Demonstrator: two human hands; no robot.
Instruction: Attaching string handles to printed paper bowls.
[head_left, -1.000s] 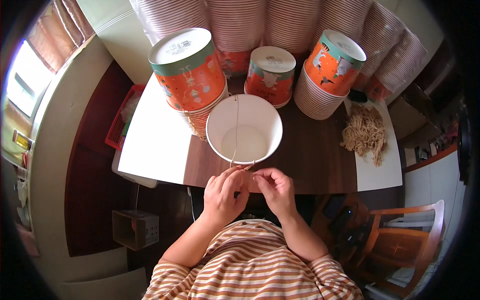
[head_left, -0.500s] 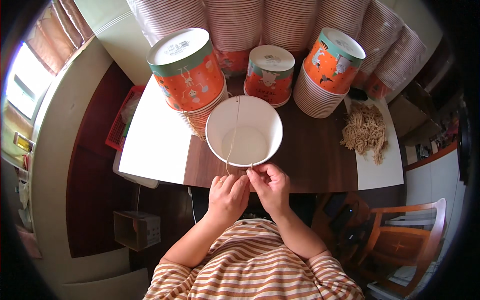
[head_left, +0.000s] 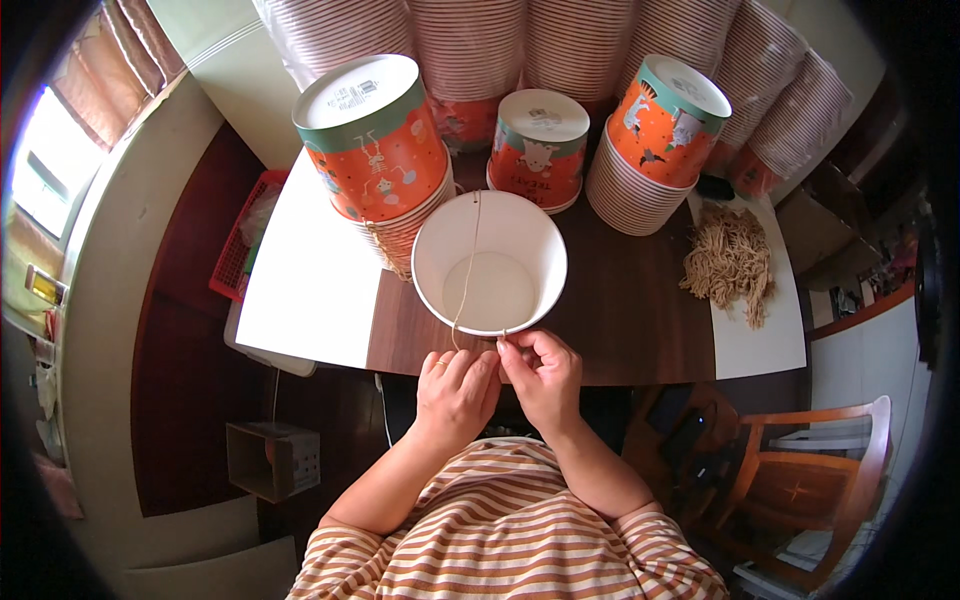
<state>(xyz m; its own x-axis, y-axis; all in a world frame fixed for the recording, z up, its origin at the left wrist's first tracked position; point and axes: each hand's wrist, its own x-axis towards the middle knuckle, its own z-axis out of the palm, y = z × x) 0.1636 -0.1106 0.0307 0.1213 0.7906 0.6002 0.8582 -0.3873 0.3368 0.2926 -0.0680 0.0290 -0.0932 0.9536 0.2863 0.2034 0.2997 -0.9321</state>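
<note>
Head view: we have a white-lined paper bucket [head_left: 525,240] in front of us on the brown and white surface [head_left: 620,320], its open mouth facing up. A thin string [head_left: 470,268] comes from a hole near the bucket's far rim, crosses the mouth and passes over the near rim toward our left hand [head_left: 450,398]. That hand sits just in front of the bucket, its fingers curled inward; we cannot tell whether they grip the string, since the tips are hidden. Our right hand [head_left: 545,378], beside it at the bucket's near rim, has thumb and forefinger pinched on a short bit of string there.

To the left and beyond the bucket rises a tall stack [head_left: 375,165] of upturned orange and green buckets. Directly behind the bucket stands a smaller upturned tub [head_left: 540,170], and beyond the bucket to the right a second stack [head_left: 645,150]. Farther behind the bucket are plastic-wrapped stacks [head_left: 470,45]. Well to the right of the bucket lies a tangled heap of tan cords [head_left: 728,260].
</note>
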